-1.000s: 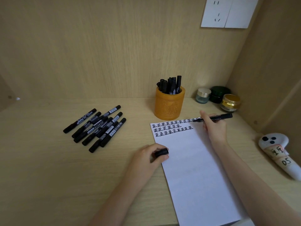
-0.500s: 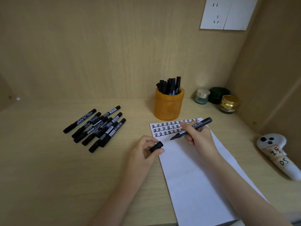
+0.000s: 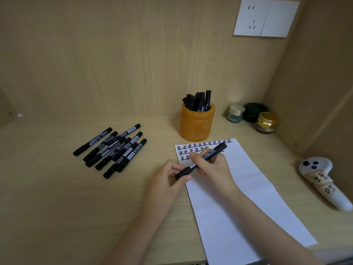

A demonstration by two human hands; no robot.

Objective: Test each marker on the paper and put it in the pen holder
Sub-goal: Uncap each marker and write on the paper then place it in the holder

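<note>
While my left hand point(image 3: 168, 180) pinches the lower end of the marker point(image 3: 212, 152) between thumb and curled fingertips, my right hand point(image 3: 214, 169) grips the barrel, fingers wrapped round it. Marker slanted, upper end toward the pen holder point(image 3: 196, 129), held over the top left corner of the paper point(image 3: 238, 197). Rows of black test characters there, partly hidden under my right hand. Holder stands just beyond the paper's top edge, stored markers point(image 3: 198, 102) upright inside. Loose markers point(image 3: 112, 150) heaped on the desk point(image 3: 57, 197), well left of my hands. Three small jars point(image 3: 236, 113) in back right corner.
</note>
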